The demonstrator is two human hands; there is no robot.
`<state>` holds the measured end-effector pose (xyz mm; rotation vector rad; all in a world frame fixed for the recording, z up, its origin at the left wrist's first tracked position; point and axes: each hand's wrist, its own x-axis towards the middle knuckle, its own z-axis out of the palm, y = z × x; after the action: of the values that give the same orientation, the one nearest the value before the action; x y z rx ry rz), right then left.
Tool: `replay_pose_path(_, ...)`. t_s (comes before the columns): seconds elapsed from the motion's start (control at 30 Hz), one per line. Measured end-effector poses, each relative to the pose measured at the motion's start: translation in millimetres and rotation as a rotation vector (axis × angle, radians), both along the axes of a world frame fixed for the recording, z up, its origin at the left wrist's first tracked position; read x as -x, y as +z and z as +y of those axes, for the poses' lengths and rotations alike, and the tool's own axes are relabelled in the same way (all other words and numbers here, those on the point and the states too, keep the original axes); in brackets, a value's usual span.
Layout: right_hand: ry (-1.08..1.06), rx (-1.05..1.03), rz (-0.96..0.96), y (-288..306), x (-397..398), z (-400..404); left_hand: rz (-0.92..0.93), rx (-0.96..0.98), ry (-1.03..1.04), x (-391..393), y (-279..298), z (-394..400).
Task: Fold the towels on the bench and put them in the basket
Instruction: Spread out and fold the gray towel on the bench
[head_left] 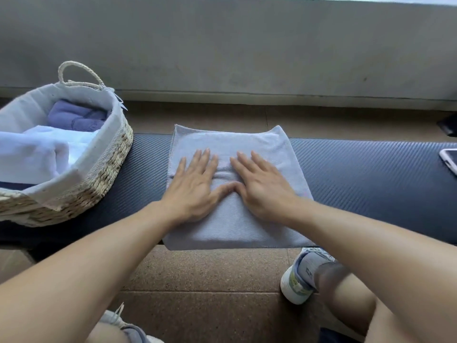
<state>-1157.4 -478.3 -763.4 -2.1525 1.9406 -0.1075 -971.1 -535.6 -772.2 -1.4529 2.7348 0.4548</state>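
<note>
A pale grey-blue towel (230,142) lies folded into a rough square across the dark textured bench (358,174), its near edge hanging just past the bench front. My left hand (195,186) and my right hand (262,186) both press flat on the towel's middle, fingers straight, thumbs touching each other. A small wrinkle sits between the two hands. The woven basket (108,169) with a white cloth liner stands on the bench to the left, holding a folded blue towel (76,117) and a folded white towel (37,154).
A white-cased phone (450,160) lies at the bench's right end. A dark object (448,126) sits on the floor beyond the bench at the right. My knees and grey sneakers (300,276) are on the tiled floor below. A concrete wall runs behind.
</note>
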Motion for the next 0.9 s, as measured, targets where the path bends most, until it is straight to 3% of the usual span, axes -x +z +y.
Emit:
replay_pose_path(0.23,-0.009,-0.066,0.006,-3,18,6,-0.110,0.007,-0.030,-9,1,-3)
replay_pose_path(0.57,0.065,-0.031,0.122,-2,9,20,-0.073,-0.054,0.010,-4,2,-17)
replay_pose_path(0.77,0.109,-0.024,0.104,-5,4,22,0.059,0.172,-0.028,-5,-6,0)
replay_pose_path(0.9,0.106,-0.039,0.080,-5,9,16,-0.059,0.064,-0.063,-12,-8,13)
